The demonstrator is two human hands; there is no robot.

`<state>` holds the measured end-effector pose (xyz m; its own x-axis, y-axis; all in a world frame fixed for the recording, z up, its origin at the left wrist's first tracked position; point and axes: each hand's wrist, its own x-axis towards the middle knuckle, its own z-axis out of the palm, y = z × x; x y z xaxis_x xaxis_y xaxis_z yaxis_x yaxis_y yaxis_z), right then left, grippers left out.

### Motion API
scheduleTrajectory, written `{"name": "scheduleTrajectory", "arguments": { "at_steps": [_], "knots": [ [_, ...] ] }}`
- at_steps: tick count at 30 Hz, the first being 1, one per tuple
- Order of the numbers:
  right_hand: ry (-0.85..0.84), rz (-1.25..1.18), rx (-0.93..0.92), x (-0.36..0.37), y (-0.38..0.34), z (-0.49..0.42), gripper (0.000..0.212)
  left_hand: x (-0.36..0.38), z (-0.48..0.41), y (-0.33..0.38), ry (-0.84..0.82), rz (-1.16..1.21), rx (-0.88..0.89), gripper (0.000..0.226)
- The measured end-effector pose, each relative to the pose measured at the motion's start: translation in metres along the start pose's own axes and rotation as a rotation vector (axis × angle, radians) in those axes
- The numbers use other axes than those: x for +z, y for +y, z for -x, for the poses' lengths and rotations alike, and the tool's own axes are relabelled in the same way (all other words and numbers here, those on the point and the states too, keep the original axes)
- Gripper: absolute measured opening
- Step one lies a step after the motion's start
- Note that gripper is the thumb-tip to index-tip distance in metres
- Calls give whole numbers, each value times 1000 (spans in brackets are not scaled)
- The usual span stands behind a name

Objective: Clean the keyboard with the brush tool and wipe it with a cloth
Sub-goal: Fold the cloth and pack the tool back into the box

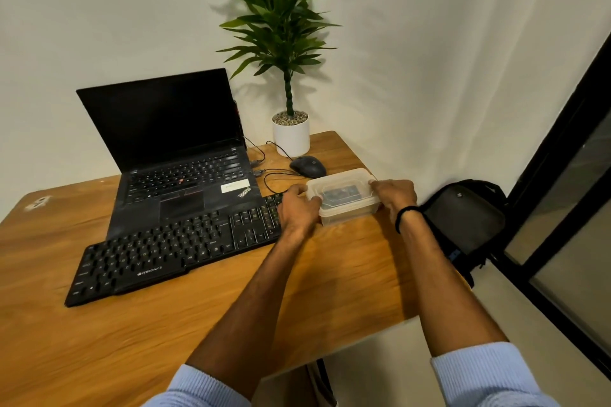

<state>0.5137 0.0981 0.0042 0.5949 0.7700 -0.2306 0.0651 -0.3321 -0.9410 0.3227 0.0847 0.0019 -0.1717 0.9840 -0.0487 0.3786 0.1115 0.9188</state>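
Note:
A black keyboard [172, 248] lies slanted across the wooden table [165, 334], in front of the laptop. At its right end stands a clear plastic box [344, 195] with its lid on and dark items inside that I cannot make out. My left hand [299, 208] grips the box's left side, over the keyboard's number pad. My right hand [393, 196] grips the box's right side. No brush or cloth shows outside the box.
An open black laptop [178, 155] sits behind the keyboard. A black mouse [307, 166] and a potted plant [291, 132] stand at the back right, with cables between. A dark backpack [463, 221] leans beyond the table's right edge, beside a black-framed glass door [562, 208].

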Motion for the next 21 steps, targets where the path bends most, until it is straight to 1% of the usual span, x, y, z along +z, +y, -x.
{"name": "scheduleTrajectory", "arguments": {
  "at_steps": [2,4,7,9,10,12,14,18,21],
  "knots": [
    [-8,-1,55,-3,-3,-2,26,0,1,0,4,3,-1,51],
    [-27,-7,70,-7,-5,-3,34,1,3,1,8,-22,31,50],
    [-88,-45,103,-13,-10,0,37,4,4,-3,33,-37,67,49],
    [-106,-41,92,-14,-10,-3,34,6,8,-4,70,-64,98,48],
    [-97,-9,64,-13,-10,-5,30,8,8,-5,85,-88,125,48],
    [-59,138,-28,-12,-10,-2,26,10,10,-3,103,-137,163,48],
    [-37,242,-102,-12,-10,2,33,11,9,-3,125,-150,186,44],
    [-74,397,-227,-10,-7,-6,42,11,7,-4,114,-224,217,34],
    [-78,450,-251,-10,-8,-9,42,13,4,-6,129,-271,251,34]
  ]
}}
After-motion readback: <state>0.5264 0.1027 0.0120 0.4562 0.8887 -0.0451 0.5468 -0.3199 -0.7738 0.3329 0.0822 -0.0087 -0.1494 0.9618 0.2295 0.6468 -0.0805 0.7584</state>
